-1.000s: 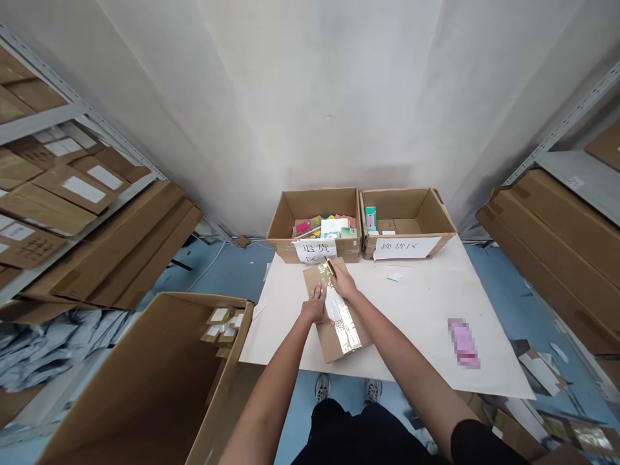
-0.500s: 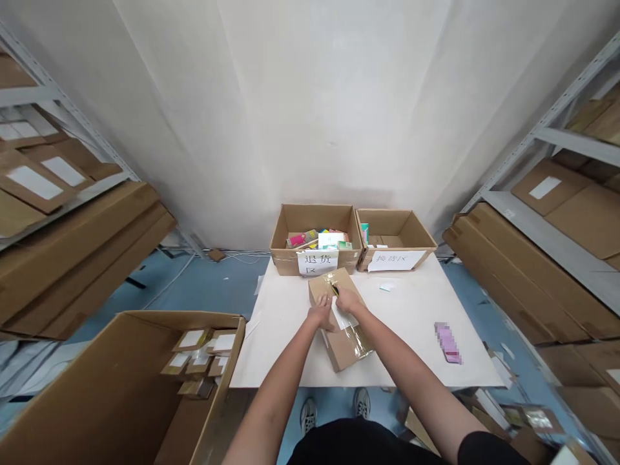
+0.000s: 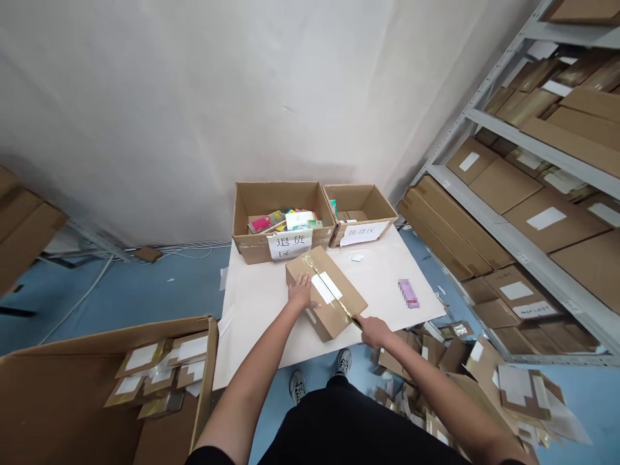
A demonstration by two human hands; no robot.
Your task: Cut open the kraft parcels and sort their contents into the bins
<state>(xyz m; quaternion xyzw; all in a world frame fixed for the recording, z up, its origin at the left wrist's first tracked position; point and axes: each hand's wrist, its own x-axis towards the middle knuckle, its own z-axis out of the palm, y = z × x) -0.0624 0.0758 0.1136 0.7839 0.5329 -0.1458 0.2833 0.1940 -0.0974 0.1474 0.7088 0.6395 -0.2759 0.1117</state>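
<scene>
one box (image 3: 339,305): left hand (image 3: 300,292) atop (right hand (image 3: 374,330), corner).

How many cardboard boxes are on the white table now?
3. An open brown cardboard box holding colourful packs and a nearly empty open box stand side by side at the white table's far edge; a sealed taped cardboard box lies mid-table under the left hand.
</scene>
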